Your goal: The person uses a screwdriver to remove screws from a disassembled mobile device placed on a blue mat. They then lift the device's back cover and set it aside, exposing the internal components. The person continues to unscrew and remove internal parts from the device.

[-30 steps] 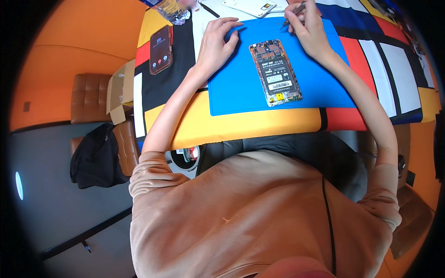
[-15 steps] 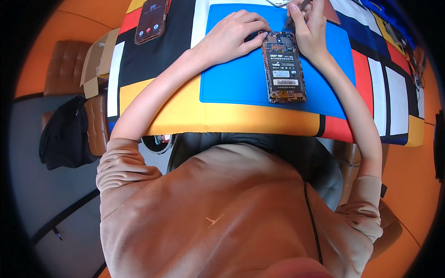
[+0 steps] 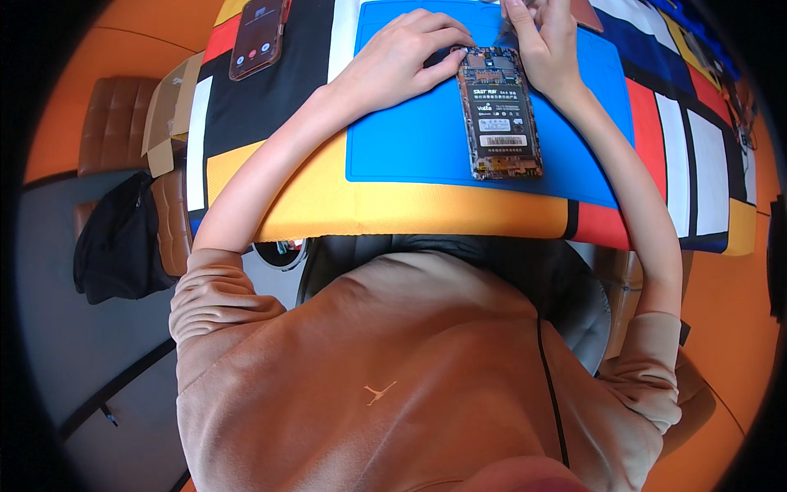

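An opened smartphone [image 3: 502, 119], its back cover off, lies on a blue work mat [image 3: 402, 148]. Its black battery fills the middle, with bare circuit board at the top and a small board at the bottom. My left hand [image 3: 410, 53] reaches in from the left, thumb and fingertips closed at the phone's upper left corner. Beyond its upper right corner, my right hand [image 3: 548, 45] grips a slim grey pointed tool [image 3: 507, 33]. The tool slants down toward the top edge of the board; whether its tip touches cannot be made out.
Another phone [image 3: 261, 39] with a lit screen lies at the far left on the colour-block tablecloth [image 3: 311, 193]. Past my right hand is a brownish-pink flat object [image 3: 587, 15]. Left of the table are a cardboard box [image 3: 174, 115] and a brown chair [image 3: 123, 123].
The table and everything on it appear slightly higher in the picture. Both hands keep nearly the same places around the phone; the tool has shifted slightly.
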Motion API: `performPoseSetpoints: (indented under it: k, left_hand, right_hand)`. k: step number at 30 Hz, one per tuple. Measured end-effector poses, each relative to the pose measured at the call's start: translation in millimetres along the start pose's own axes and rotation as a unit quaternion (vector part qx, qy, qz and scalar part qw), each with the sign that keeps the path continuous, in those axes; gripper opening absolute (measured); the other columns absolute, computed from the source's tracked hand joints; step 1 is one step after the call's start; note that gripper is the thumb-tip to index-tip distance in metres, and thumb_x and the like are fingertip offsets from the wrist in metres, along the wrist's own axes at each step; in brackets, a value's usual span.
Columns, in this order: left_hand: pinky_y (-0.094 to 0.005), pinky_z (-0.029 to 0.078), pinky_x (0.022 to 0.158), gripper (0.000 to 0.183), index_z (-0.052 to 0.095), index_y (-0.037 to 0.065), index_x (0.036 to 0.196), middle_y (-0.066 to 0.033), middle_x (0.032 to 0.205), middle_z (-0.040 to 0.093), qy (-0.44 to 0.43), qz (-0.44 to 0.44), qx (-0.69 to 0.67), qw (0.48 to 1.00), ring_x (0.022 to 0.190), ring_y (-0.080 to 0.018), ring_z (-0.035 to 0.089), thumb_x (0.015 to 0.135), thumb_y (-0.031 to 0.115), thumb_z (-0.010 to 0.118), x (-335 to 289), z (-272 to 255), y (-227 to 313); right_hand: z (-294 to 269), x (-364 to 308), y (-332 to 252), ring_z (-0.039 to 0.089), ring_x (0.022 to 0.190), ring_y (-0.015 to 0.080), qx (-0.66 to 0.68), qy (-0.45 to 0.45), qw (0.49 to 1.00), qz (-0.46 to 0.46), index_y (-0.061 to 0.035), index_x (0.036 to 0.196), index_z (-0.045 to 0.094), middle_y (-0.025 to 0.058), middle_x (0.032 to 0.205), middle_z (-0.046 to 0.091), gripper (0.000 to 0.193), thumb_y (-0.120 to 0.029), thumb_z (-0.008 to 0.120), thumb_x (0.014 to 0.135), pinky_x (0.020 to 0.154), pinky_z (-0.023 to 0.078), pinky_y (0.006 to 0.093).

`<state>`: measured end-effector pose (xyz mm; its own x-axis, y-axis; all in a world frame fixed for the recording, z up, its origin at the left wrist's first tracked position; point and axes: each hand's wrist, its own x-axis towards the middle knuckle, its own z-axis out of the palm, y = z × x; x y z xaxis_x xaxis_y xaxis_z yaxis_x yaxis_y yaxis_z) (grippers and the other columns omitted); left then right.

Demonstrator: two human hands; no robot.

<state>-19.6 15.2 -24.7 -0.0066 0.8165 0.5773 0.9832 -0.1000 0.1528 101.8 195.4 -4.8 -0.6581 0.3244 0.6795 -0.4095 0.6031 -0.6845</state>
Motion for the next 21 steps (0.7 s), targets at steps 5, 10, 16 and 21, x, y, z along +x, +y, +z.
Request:
performPoseSetpoints:
  k: [5,10,16,21]
  left_hand:
    - [-0.0422,0.049,0.101,0.027,0.072,0.006,0.112,-0.0129,0.115,0.068,-0.019,-0.03,-0.028,0.999,0.11,-0.0278,0.064,0.1,0.026,0.06,-1.3,-4.4,2.9]
    - [-0.0415,0.05,0.103,0.032,0.074,0.006,0.114,-0.0108,0.118,0.069,-0.006,-0.005,0.002,1.0,0.11,-0.025,0.065,0.104,0.031,0.057,-3.8,6.1,-7.7]
    - [-0.041,0.05,0.101,0.031,0.074,0.006,0.114,-0.0108,0.117,0.069,0.0,-0.001,0.003,1.0,0.109,-0.0251,0.065,0.103,0.03,0.058,-4.6,7.8,-7.8]
    - [-0.0405,0.05,0.1,0.029,0.074,0.007,0.115,-0.0106,0.117,0.069,-0.009,-0.008,-0.002,1.0,0.108,-0.0251,0.065,0.103,0.029,0.059,-2.6,1.8,-3.2]
  right_hand:
    - [2.6,3.9,0.0,0.055,0.066,0.0124,-0.038,-0.026,0.996,-0.071,-0.003,0.126,0.045,0.0055,0.083,0.054,0.029,-0.006,0.058,0.1,0.059,0.044,0.0269]
    - [-9.9,13.1,-17.0,0.055,0.071,0.0192,-0.138,-0.095,0.983,-0.071,-0.002,0.116,0.047,0.0092,0.089,0.054,0.025,-0.002,0.06,0.095,0.067,0.047,0.0324]
    - [-22.4,20.6,-36.4,0.054,0.081,0.0241,-0.116,-0.151,0.981,-0.043,-0.0033,0.108,0.047,0.012,0.097,0.054,0.022,-0.002,0.061,0.09,0.076,0.046,0.0364]
    - [-11.2,20.1,-26.7,0.053,0.078,0.0244,-0.15,-0.138,0.966,-0.161,-0.0042,0.104,0.045,0.0119,0.097,0.056,0.023,-0.003,0.061,0.088,0.074,0.046,0.0362]
